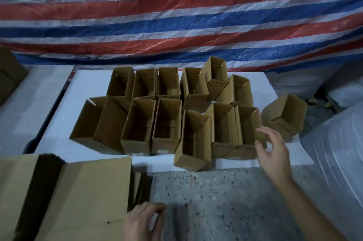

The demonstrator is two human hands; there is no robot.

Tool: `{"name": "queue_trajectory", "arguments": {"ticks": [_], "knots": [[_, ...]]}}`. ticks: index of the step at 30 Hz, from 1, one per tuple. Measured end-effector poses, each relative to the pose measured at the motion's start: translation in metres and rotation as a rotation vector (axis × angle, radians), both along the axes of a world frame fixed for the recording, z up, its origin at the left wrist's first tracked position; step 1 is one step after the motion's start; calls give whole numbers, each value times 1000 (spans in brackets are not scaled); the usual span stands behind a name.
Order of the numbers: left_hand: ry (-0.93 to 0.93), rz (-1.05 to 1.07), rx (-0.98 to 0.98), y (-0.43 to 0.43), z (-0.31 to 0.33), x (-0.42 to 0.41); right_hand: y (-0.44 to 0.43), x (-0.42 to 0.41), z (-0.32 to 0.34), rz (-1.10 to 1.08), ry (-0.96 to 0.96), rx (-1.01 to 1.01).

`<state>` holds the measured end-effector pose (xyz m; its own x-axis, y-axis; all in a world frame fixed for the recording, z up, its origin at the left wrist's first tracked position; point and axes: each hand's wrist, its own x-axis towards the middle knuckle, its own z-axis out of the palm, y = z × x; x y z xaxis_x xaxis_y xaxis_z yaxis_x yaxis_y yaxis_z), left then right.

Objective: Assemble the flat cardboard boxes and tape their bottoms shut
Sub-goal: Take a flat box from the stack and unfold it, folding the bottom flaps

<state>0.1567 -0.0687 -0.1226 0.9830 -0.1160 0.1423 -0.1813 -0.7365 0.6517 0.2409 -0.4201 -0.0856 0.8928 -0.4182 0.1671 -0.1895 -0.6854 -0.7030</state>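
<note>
The assembled boxes [167, 122] stand crowded in rough rows on a white sheet [88, 83] spread in front of me. All are plain brown corrugated card, tall and narrow, with open tops up, so I look down into their dark insides. Most are upright and touch their neighbours. A few at the back right lean, and two of those show small dark print on a side. One front box [193, 140] tilts at the sheet's near edge. A lone box [284, 116] sits apart at the sheet's right edge, tipped at an angle with its opening towards me.

My right hand [273, 152] hovers with fingers spread and relaxed, holding nothing, its thumb just beside the corner of the rightmost box [247, 128]. My left hand [142, 223] is low and blurred, well apart from the right, with fingers curled at the edge of a large carton [88, 191]; I cannot tell whether it grips anything. Flat cardboard pieces [140, 187] stand just beside that carton on the speckled floor [225, 201].
</note>
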Motion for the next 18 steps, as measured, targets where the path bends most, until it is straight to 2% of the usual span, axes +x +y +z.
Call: {"name": "queue_trajectory", "arguments": {"ticks": [3, 6, 11, 14, 16, 18], "knots": [[121, 152, -164, 21, 5, -44, 60, -59, 0, 95, 0, 95], [249, 208, -166, 43, 10, -83, 126, -111, -14, 240, 82, 182], [148, 229, 154, 90, -9, -118, 216, -167, -42, 423, 216, 253], [332, 167, 374, 108, -32, -103, 246, -178, -50, 452, 309, 270], [455, 67, 446, 115, -50, -93, 259, -189, -51, 437, 334, 285], [479, 13, 476, 115, -63, -91, 264, -201, -51, 413, 323, 305]]}}
